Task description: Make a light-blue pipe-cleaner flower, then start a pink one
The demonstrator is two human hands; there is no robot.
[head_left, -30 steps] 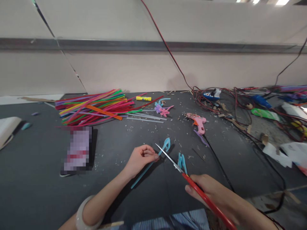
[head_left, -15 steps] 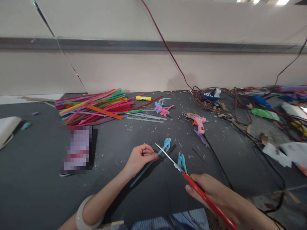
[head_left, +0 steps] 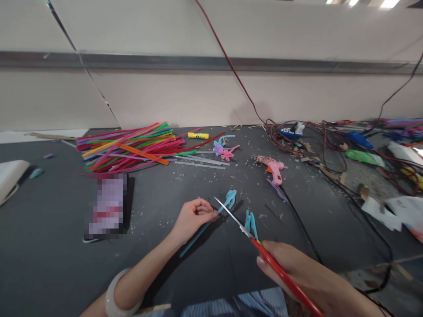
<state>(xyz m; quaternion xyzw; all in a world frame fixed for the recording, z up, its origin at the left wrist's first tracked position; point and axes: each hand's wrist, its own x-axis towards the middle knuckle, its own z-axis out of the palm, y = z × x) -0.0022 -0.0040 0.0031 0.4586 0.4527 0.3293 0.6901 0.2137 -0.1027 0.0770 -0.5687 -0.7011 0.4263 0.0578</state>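
Note:
My left hand [head_left: 197, 219] pinches a light blue pipe cleaner [head_left: 194, 241] between thumb and fingers. Its far end is bent into loops, and its straight tail runs back toward me under the hand. In my right hand [head_left: 291, 264] is a pair of red-handled scissors [head_left: 245, 230], fingers wrapped round the handle. The blades point up and left, with the tip beside the pipe cleaner just past my left fingertips; whether they touch it I cannot tell. Close to the blades' right side lies another bent light blue pipe cleaner [head_left: 253, 224] on the dark table [head_left: 158, 281].
Multicoloured pipe cleaners [head_left: 132, 149] lie in a pile at back left, near a phone [head_left: 107, 204] and a yellow glue stick [head_left: 198, 135]. Small pipe-cleaner flowers [head_left: 226, 154] and a pink glue gun [head_left: 274, 169] with a black cord sit farther back. Tangled red cables [head_left: 274, 136] and scraps spread rightward.
Almost nothing differs. My right hand and the scissor handles have shifted very slightly, while my left hand and the blue pipe cleaner stay in place.

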